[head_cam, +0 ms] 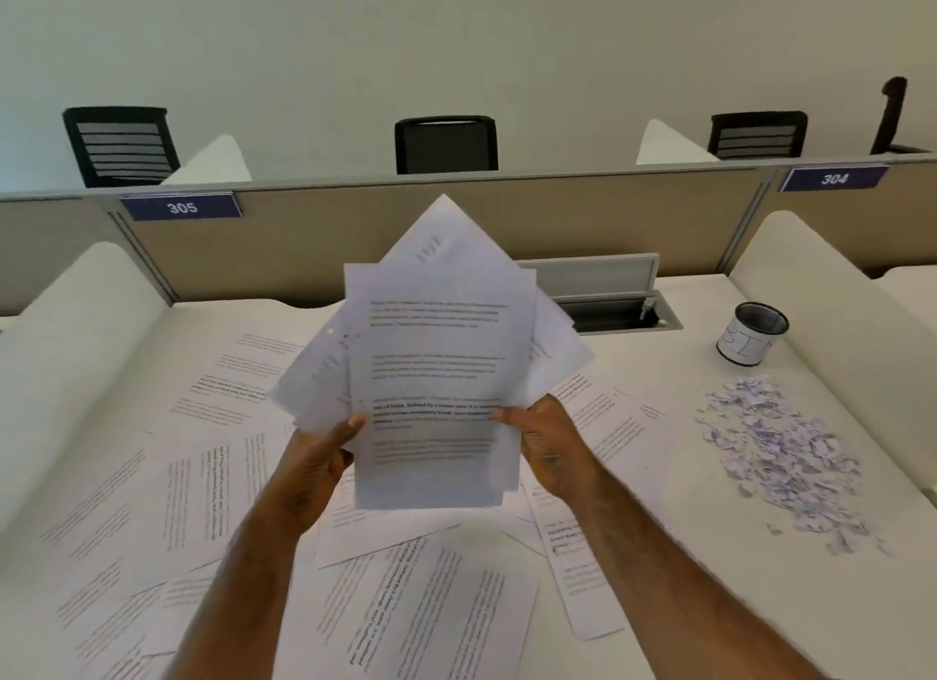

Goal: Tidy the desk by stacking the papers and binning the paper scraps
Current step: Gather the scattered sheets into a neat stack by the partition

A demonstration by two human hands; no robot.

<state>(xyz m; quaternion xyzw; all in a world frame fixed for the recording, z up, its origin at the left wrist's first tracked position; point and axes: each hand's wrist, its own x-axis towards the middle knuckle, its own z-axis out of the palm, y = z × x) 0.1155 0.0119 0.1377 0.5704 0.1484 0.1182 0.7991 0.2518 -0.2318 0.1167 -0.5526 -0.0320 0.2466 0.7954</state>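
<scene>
The left hand [319,456] and right hand [552,451] are gripping an uneven sheaf of papers [436,355] by its lower side edges, holding it upright above the desk [674,476]. Only the thumbs are showing; the fingers are hidden behind the sheets. Loose papers [421,603] are lying scattered across the near and left desk, some cut off by the frame, their print too blurred to read. Paper scraps [781,446] are sitting heaped at right, near a mesh cup [753,332] whose handwritten label is only partly legible.
</scene>
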